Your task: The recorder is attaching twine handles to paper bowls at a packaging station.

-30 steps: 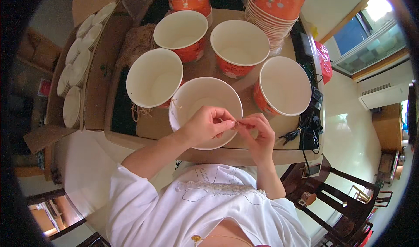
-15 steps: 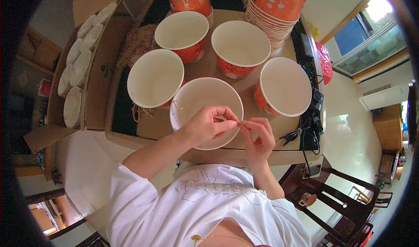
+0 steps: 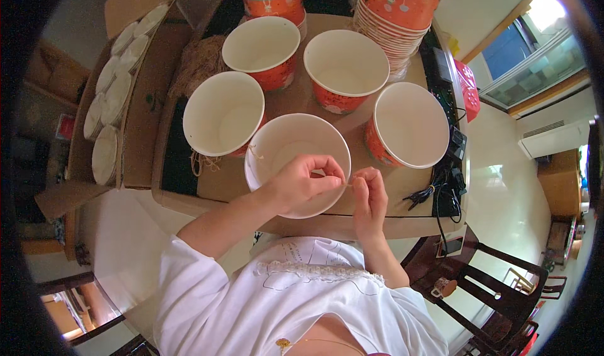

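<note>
Two closed fingertip pinches: our left hand (image 3: 304,181) and right hand (image 3: 369,197) hold a thin strand (image 3: 348,184) over the near tub (image 3: 277,143); we should keep tension gentle.

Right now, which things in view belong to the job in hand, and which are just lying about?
Job in hand, apparently:
- left hand and right hand, pinching a thin strand
- nearest bucket, below them
- four other open buckets, probably
- tangled fibre bundle, probably

Lying about, apparently:
- black cables
- dark chair
</note>
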Demonstrator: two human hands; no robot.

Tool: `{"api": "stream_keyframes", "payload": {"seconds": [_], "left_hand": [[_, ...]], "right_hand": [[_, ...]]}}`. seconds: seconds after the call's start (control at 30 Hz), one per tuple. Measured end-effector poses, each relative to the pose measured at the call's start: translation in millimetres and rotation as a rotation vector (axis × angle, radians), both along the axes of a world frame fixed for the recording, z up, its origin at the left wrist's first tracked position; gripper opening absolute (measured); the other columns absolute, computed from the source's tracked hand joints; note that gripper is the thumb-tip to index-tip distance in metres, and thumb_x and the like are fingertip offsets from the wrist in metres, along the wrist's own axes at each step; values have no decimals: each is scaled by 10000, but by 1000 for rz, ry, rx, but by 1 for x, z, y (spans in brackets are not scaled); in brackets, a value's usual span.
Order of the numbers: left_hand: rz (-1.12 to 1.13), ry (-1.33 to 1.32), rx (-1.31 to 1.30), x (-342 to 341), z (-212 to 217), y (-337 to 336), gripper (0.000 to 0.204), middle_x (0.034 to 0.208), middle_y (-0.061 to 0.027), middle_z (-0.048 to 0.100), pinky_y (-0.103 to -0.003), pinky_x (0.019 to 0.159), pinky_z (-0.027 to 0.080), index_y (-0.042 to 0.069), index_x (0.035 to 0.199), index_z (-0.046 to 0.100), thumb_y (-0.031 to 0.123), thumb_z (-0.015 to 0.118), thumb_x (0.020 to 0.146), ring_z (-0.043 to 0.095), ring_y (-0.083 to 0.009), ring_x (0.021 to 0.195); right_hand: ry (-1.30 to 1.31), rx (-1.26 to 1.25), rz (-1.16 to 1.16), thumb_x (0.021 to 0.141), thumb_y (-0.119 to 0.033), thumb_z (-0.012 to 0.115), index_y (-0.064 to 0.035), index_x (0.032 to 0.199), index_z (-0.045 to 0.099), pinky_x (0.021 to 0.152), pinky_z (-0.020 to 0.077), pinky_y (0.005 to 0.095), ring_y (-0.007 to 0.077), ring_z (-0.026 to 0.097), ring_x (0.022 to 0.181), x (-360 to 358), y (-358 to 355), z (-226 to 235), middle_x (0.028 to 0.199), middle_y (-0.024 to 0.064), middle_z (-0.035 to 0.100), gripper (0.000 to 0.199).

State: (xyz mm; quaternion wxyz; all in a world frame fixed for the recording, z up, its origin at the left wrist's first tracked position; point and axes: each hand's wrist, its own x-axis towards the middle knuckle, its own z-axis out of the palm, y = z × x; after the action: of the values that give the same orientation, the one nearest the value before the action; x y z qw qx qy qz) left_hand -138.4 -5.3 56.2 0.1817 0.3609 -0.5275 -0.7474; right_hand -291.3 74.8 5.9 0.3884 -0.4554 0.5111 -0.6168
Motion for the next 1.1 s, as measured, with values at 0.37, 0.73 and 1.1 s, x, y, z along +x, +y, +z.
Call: {"api": "stream_keyframes", "payload": {"seconds": [0.37,0.73,1.1], "left_hand": [[-34,-144,-543,2,3,6,72,737,13,534,-277,588,450,70,778,632,136,658,785,551,-82,657],[-43,-253,-1104,13,11,7,74,776,-43,592,-343,569,478,93,780,643,103,708,747,614,-214,667],[-221,-124,-888,8,16,4,48,715,-31,582,-314,547,440,84,806,634,108,660,774,553,-174,593]], "right_hand": [[-103,33,68,889,29,545,13,960,591,778,434,221,101,545,860,-8,-4,12,927,33,596,86],[530,-20,377,759,44,631,-27,907,671,638,480,299,218,607,765,-40,-8,48,851,94,611,169],[641,-3,379,787,10,636,-15,865,602,644,481,335,265,584,761,-39,-13,48,827,109,570,88]]}}
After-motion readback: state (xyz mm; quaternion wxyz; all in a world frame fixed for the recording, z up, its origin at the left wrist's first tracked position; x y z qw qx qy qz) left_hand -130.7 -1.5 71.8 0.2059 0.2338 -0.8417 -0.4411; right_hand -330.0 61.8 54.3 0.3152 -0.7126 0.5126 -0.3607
